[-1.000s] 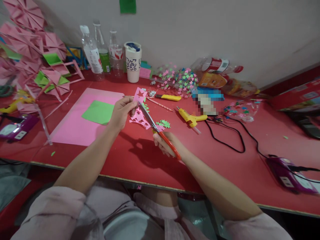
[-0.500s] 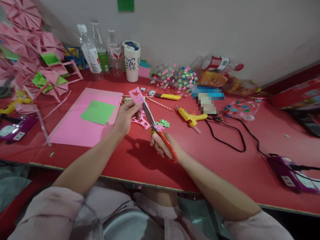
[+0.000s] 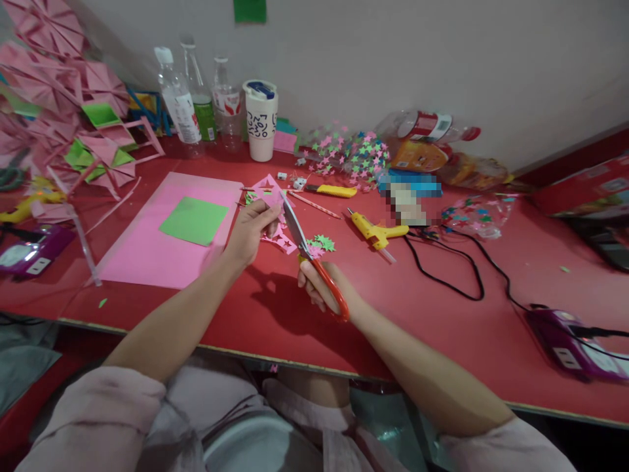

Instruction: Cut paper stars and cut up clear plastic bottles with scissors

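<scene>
My left hand (image 3: 249, 229) pinches a pink paper scrap (image 3: 269, 190) with star-shaped holes, held just above the red table (image 3: 442, 308). My right hand (image 3: 322, 285) grips red-handled scissors (image 3: 314, 259), whose grey blades reach up to the paper beside my left fingers. More of the pink cut-out scrap (image 3: 282, 241) lies under the blades. A few small green and pink paper stars (image 3: 320, 244) lie just right of the blades.
A large pink sheet (image 3: 147, 255) with a green square (image 3: 194, 220) lies to the left. Bottles (image 3: 179, 105) and a white cup (image 3: 261, 121) stand at the wall. A yellow glue gun (image 3: 376, 229), yellow knife (image 3: 331, 191), pile of stars (image 3: 354, 154), black cable (image 3: 457, 275) and purple device (image 3: 565, 337) lie right.
My left hand has turned the pink scrap and moved slightly right and down. The scissors have swung more upright, their blades closing in on the paper.
</scene>
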`<state>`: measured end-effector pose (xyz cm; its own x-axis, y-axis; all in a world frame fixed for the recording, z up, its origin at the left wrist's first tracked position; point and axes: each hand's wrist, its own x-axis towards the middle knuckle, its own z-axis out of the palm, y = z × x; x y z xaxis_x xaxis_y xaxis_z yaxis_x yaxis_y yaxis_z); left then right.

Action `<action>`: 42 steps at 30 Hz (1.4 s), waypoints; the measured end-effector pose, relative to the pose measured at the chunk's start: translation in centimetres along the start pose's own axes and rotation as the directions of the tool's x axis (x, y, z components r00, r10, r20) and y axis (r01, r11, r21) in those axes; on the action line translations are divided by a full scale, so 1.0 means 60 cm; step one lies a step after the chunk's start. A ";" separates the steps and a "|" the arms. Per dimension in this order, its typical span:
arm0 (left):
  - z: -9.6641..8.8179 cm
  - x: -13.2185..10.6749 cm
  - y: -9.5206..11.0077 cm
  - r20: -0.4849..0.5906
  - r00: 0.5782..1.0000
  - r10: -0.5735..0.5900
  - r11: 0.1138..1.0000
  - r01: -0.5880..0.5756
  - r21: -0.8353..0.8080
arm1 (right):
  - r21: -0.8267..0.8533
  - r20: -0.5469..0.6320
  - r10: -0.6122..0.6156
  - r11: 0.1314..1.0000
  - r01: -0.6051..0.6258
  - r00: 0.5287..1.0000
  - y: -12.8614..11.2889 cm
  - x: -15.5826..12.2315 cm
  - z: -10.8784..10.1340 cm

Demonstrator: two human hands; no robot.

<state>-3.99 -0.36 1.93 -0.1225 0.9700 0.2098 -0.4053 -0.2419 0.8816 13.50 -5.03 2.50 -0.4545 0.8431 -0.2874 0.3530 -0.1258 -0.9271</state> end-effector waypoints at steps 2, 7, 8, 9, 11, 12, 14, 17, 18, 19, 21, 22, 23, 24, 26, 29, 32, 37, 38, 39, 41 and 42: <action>0.000 0.000 0.001 0.004 1.000 0.002 1.000 -0.002 0.000 | -0.010 -0.015 0.011 1.000 -0.011 1.000 -0.002 -0.001 0.001; -0.001 0.000 0.004 -0.007 1.000 -0.006 1.000 0.006 0.010 | -0.044 -0.042 0.033 0.998 -0.035 0.999 -0.004 -0.001 0.001; -0.001 0.000 0.004 -0.013 1.000 -0.009 1.000 0.010 0.013 | -0.049 -0.046 0.028 0.998 -0.031 0.999 -0.004 -0.001 0.001; -0.002 0.001 0.004 -0.017 1.000 -0.010 1.000 0.011 0.014 | -0.054 -0.049 0.020 0.998 -0.023 0.999 -0.004 -0.001 0.000; -0.003 0.001 0.003 -0.017 1.000 -0.007 1.000 0.007 0.010 | -0.068 -0.057 -0.001 0.998 -0.003 0.998 -0.004 -0.002 -0.001; -0.003 0.002 0.003 -0.015 1.000 -0.005 1.000 0.005 0.006 | -0.073 -0.057 -0.009 0.997 0.005 0.998 -0.005 -0.002 -0.001; -0.004 0.002 0.004 -0.016 1.000 -0.008 1.000 0.008 0.008 | -0.077 -0.056 -0.019 0.997 0.014 0.998 -0.006 -0.003 -0.002; -0.004 0.003 0.005 -0.031 0.999 -0.016 1.000 0.017 0.024 | -0.081 -0.056 -0.020 0.997 0.015 0.998 -0.008 -0.003 -0.003; -0.005 0.003 0.006 -0.032 0.999 -0.015 0.999 0.016 0.028 | -0.083 -0.055 -0.016 0.996 0.012 0.998 -0.008 -0.002 -0.003; -0.006 0.003 0.007 -0.031 0.999 -0.011 0.999 0.012 0.031 | -0.083 -0.054 -0.013 0.996 0.009 0.998 -0.009 -0.002 -0.003; -0.007 0.004 0.008 -0.024 1.000 0.004 0.999 -0.003 0.035 | -0.083 -0.052 -0.012 0.997 0.008 0.999 -0.010 -0.002 -0.004; -0.009 0.005 0.008 -0.020 1.000 0.017 0.999 -0.016 0.040 | -0.081 -0.055 -0.016 0.997 0.011 0.998 -0.010 -0.002 -0.004; -0.010 0.006 0.009 -0.018 0.999 0.030 0.998 -0.030 0.047 | -0.078 -0.058 -0.021 0.997 0.017 0.998 -0.011 -0.002 -0.004; -0.011 0.006 0.009 -0.018 0.999 0.045 0.998 -0.044 0.050 | -0.072 -0.057 -0.026 0.997 0.022 0.998 -0.011 -0.002 -0.005; -0.014 0.008 0.010 -0.030 0.997 0.073 0.997 -0.071 0.042 | -0.053 -0.050 -0.026 0.998 0.023 0.998 -0.010 -0.001 -0.005; -0.015 0.010 0.013 -0.071 0.995 0.075 0.997 -0.074 0.010 | -0.049 -0.043 -0.004 0.999 0.002 0.999 -0.007 0.001 -0.006; -0.015 0.012 0.020 -0.110 0.993 0.041 0.999 -0.040 0.010 | -0.058 -0.052 0.017 0.998 -0.020 0.999 -0.003 0.005 -0.007; -0.013 0.014 0.024 -0.087 0.993 -0.085 0.986 0.071 -0.151 | -0.058 -0.060 0.016 0.998 -0.020 0.998 -0.002 0.008 -0.008; -0.012 0.015 0.023 -0.078 0.990 -0.120 0.976 0.103 -0.192 | -0.061 -0.063 0.013 0.998 -0.017 0.998 -0.002 0.008 -0.007; -0.011 0.015 0.023 -0.071 0.985 -0.156 0.965 0.136 -0.224 | -0.063 -0.067 0.007 0.998 -0.012 0.998 -0.003 0.007 -0.006; -0.008 0.016 0.022 -0.080 0.972 -0.220 0.944 0.191 -0.268 | -0.069 -0.076 -0.010 0.998 0.004 0.997 -0.002 0.006 -0.004; -0.007 0.016 0.021 -0.095 0.966 -0.242 0.937 0.207 -0.282 | -0.070 -0.077 -0.020 0.997 0.014 0.997 -0.001 0.005 -0.003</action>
<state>-5.02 0.24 3.08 -0.1062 0.9930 -0.0513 -0.6602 -0.0318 0.7504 13.49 -4.64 2.54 -0.3969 0.8832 -0.2497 0.4027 -0.0769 -0.9121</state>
